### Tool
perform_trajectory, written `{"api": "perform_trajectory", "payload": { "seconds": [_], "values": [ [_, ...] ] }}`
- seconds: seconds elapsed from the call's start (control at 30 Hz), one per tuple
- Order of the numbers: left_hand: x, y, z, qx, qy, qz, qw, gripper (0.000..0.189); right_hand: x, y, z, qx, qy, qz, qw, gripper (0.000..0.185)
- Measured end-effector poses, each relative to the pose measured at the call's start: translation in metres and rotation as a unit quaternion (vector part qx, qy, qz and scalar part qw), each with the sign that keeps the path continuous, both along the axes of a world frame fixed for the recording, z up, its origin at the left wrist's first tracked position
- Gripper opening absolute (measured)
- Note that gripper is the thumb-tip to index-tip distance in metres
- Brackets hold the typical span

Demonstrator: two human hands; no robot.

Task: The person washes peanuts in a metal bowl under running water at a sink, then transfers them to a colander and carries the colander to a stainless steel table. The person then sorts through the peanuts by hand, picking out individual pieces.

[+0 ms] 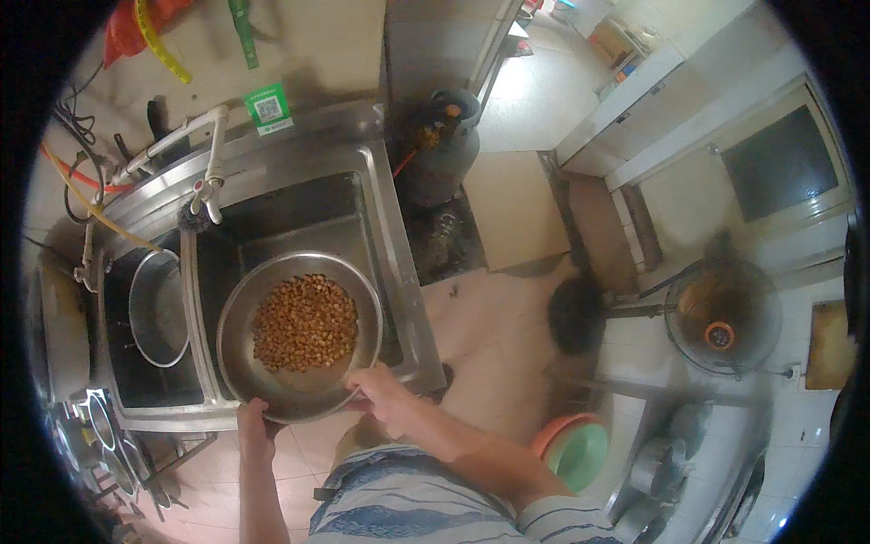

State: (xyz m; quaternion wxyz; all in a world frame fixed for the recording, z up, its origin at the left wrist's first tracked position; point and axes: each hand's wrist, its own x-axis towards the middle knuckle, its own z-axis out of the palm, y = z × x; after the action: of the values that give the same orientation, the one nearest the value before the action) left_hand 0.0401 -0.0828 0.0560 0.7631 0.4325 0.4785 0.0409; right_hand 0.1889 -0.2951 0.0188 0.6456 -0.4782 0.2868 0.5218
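Note:
A wide stainless steel basin (234,319) is held over the front edge of the right-hand sink bowl (292,231). Brown peanuts or similar kernels (306,323) lie heaped in its middle, in what may be a little water. My left hand (255,415) grips the near-left rim, thumb on top. On the near-right rim my right hand (374,391) also holds on, its fingers partly hidden beneath. Over the sinks juts a pipe tap (209,187), with a dark scrubber (194,216) on the divider (196,306) under it.
A metal pot (160,309) sits in the left sink bowl, a yellow hose (102,211) leading to it. Beyond the sink's right side stands a gas cylinder (442,156). Green and red plastic basins (578,452) are behind me at right, near a standing fan (724,319).

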Motion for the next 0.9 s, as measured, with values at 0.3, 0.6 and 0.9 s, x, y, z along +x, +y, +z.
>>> {"api": "perform_trajectory", "payload": {
  "seconds": [0.3,0.6,0.9],
  "values": [
    [0.020,-0.041,0.039,-0.104,-0.125,-0.149,0.975,0.042,-0.011,-0.150,0.045,-0.046,-0.321,0.140,0.935,0.026],
    [0.043,-0.024,0.021,-0.017,-0.028,-0.121,0.992,0.034,0.065,-0.118,0.074,-0.059,-0.120,-0.146,0.980,0.020],
    [0.024,-0.017,0.007,-0.084,0.015,-0.084,0.993,0.034,0.077,-0.047,0.106,-0.037,-0.029,-0.179,0.983,0.016]
  ]
}}
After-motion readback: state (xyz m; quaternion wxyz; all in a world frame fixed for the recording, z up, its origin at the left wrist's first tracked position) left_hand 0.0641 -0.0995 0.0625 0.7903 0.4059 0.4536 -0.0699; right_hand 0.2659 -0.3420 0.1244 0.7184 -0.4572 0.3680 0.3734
